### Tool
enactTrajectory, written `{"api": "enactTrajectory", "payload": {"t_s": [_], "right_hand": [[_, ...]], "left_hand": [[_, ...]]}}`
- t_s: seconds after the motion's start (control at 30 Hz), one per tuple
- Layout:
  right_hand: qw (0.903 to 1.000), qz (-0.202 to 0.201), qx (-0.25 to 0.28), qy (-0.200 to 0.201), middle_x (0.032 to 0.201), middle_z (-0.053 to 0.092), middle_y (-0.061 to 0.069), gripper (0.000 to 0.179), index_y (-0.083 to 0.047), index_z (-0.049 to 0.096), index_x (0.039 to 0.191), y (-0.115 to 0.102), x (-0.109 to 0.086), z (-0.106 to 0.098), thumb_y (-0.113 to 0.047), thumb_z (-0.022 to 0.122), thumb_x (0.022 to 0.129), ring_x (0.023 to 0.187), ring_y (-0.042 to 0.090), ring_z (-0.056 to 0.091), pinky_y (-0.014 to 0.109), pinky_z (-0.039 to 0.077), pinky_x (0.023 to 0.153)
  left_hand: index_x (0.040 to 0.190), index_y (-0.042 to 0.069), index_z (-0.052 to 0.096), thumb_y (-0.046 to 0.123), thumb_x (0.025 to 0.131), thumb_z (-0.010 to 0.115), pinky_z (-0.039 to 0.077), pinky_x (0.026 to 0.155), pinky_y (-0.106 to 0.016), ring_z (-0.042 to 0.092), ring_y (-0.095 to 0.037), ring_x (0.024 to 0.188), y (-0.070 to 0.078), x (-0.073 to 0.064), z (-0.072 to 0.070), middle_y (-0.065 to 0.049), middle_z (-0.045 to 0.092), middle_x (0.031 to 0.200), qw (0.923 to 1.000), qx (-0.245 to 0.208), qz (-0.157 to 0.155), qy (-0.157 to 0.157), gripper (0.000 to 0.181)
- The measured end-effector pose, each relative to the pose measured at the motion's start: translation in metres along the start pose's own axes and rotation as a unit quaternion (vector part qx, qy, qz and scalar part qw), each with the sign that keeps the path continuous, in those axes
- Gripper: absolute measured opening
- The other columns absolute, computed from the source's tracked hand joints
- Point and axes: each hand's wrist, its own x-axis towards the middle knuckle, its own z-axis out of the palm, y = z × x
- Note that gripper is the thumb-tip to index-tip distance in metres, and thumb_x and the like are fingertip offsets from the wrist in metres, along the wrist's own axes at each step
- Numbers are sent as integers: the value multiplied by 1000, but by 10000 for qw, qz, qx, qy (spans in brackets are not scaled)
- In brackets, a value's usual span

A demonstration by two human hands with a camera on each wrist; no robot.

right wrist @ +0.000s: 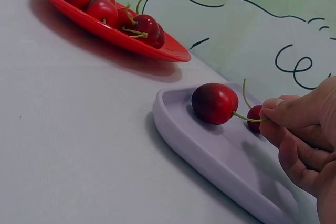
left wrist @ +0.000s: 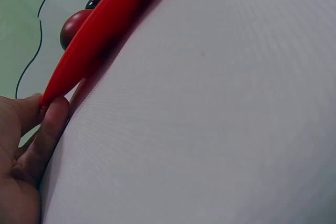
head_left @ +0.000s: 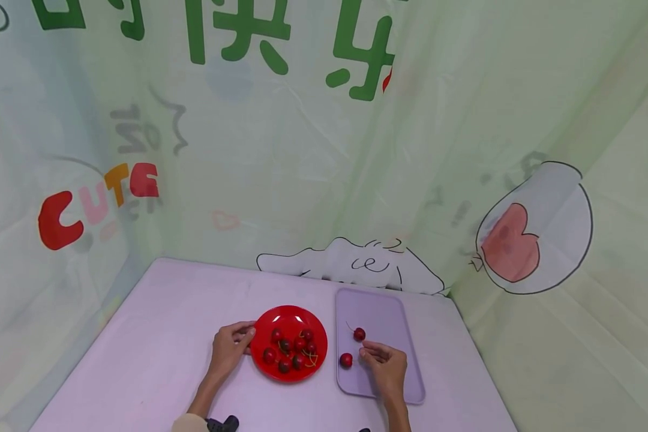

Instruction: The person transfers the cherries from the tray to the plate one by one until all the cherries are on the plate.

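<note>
A red plate (head_left: 263,369) holds several dark red cherries (head_left: 299,344), some with green stems. My left hand (head_left: 228,348) pinches its left rim, thumb on top and fingers beneath, as the left wrist view shows. On a lilac tray (head_left: 380,312) to the right of the plate are two cherries. My right hand (head_left: 387,365) is over the tray, thumb and forefinger pinching the stem of the nearer cherry (right wrist: 214,103). That cherry is near the tray's raised edge. The other cherry (head_left: 359,334) lies farther back, its thin stem sticking up, partly covered by my fingers in the right wrist view.
Plate and tray stand side by side on a pale table (head_left: 178,318), a narrow gap between them. A printed curtain (head_left: 302,180) hangs behind the table and along both sides. A dark object (head_left: 224,423) shows beside my left wrist.
</note>
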Motion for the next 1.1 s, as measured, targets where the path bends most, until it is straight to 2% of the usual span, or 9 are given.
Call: {"api": "enactTrajectory", "payload": {"t_s": [0.33,0.6,0.77,0.93,1.1], "right_hand": [[9998,153,107,-27,99,82,27,23,10,81,110,-2,1,1,8,85,87,75,3,77,12,60,72],[9997,101,222,-78,100,82,28,26,11,80,112,-4,-1,-1,6,86,88,77,8,79,11,59,72],[9995,140,298,17,98,82,27,25,13,79,111,-2,-1,1,10,85,87,76,7,79,11,60,72],[9981,165,587,106,95,82,27,25,16,78,110,-8,-5,2,14,83,86,76,6,79,13,62,71],[9965,236,806,39,89,84,18,27,19,75,113,-17,-8,0,12,82,88,75,5,78,13,61,70]], "left_hand": [[133,6,77,13,105,74,61,68,-15,71,-8,73,1,2,-1,-14,80,109,10000,26,26,-9,30],[133,4,77,13,105,74,61,68,-15,71,-7,72,2,2,-1,-15,80,109,10000,55,40,-5,30],[132,4,77,12,105,74,61,67,-15,71,-6,72,2,2,0,-15,80,108,10000,75,34,-4,29],[132,4,77,12,105,74,61,67,-15,70,-6,72,1,1,0,-15,80,108,9999,101,19,-5,29],[132,4,77,12,104,74,61,67,-15,71,-7,72,0,0,0,-15,80,109,10000,88,15,7,29]]}}
